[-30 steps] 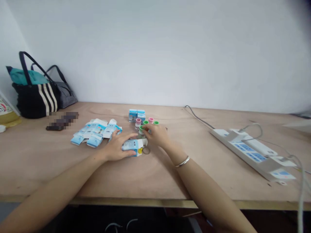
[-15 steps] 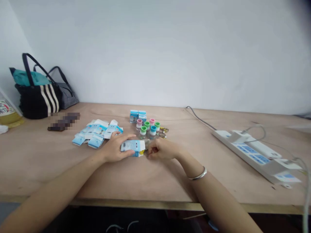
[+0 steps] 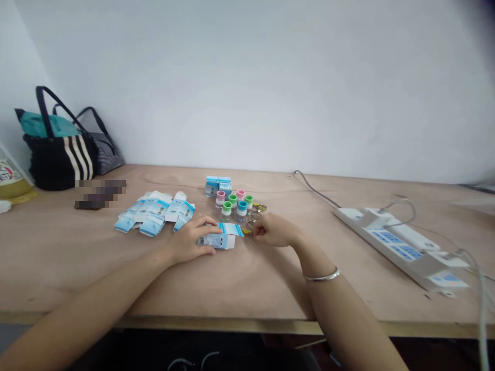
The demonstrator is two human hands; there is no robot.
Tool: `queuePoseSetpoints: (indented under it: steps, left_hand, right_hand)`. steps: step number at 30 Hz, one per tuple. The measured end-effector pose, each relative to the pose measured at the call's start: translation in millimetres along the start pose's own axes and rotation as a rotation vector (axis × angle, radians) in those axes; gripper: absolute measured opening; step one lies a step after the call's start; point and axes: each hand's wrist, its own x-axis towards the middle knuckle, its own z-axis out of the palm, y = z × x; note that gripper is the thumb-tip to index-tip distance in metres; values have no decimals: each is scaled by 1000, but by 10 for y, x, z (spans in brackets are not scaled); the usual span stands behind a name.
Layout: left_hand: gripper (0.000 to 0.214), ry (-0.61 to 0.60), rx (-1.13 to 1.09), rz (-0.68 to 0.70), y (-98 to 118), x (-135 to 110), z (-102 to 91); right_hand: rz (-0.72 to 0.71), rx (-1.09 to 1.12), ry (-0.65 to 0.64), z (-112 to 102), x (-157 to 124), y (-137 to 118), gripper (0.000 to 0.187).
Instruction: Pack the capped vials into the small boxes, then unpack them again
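My left hand (image 3: 189,241) grips a small blue-and-white carton (image 3: 217,240) lying on the wooden table (image 3: 240,278), its end flap open toward the right. Just to the right of that flap, my right hand (image 3: 273,230) is closed in a pinch on a small yellow thing (image 3: 247,231) that I cannot make out. Behind both hands stand several small vials with pink, green and blue caps (image 3: 234,202). Two upright small boxes (image 3: 218,185) stand behind the vials.
A pile of flat blue-and-white cartons (image 3: 152,210) lies left of my hands. Bags (image 3: 64,149) and a bottle (image 3: 11,180) stand at the far left. White power strips (image 3: 402,245) with cables lie on the right. The table's front edge runs across the bottom.
My right hand left the vials, came to the carton's open end, then drew away to the right with the small yellow thing. My left hand kept hold of the carton, whose flap now stands open.
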Motion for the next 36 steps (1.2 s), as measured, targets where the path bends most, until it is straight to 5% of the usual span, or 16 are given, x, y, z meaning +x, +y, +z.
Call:
queuePoseSetpoints:
  steps: [6,12,15,18,22,26,31,36]
  left_hand:
    - [69,-99,176,-107,22,-6,-188]
    - [52,-159,210,-141,-24,-45,-232]
    - [49,-106,187,-140,-47,-32,-151]
    - [49,-45,180,-137,-67,-7,-59]
    - [51,16,116,-160,-68,10,0]
    - [61,68,-95,-274,-52,-4,-5]
    - [31,140,-302,-399,-67,10,41]
    - [28,157,-305,-402,-97,32,60]
  right_hand:
    - [195,-110,169,-67,49,69,14]
    - [324,-137,258,-4,138,64,17]
    - [207,6,472,14,100,-40,27]
    - [-110,182,623,82,93,-260,31]
    - [-465,205,505,257,166,-524,43]
    - [-413,216,435,423,224,-550,47]
    - [-412,248,420,503,246,-473,38]
    - [-422,254,405,516,258,-462,37]
